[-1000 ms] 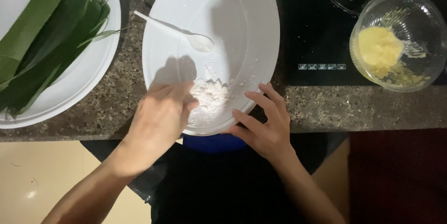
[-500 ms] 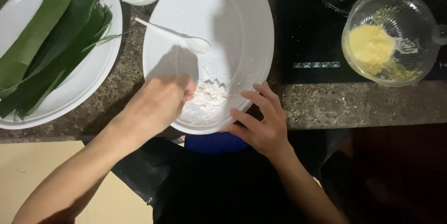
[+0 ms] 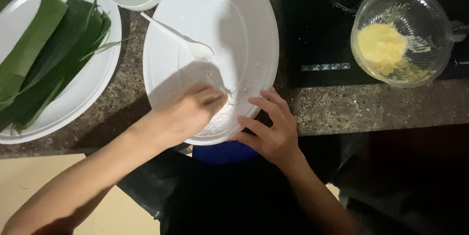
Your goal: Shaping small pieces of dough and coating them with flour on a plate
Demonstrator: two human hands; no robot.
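Over the white oval plate (image 3: pixel 215 30), my left hand (image 3: pixel 188 113) pinched the white dough (image 3: pixel 222 117) while my right hand (image 3: pixel 271 130), fingers spread, steadied the plate's rim beside the plastic spoon (image 3: pixel 181 37).

bench: speckled grey-brown stone (image 3: pixel 342 110), across the middle of the frame
cooktop: black glass (image 3: pixel 317 30), upper right
floor: pale cream (image 3: pixel 29 181), lower left
light: dim, hard shadows

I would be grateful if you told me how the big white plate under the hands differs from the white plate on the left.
The oval plate under the hands holds white powdery dough and a white spoon; the left plate holds long green leaves. The left hand works inside the oval plate while the right hand steadies its rim; nothing touches the left plate. The oval plate overhangs the counter edge. Both are white and shallow.
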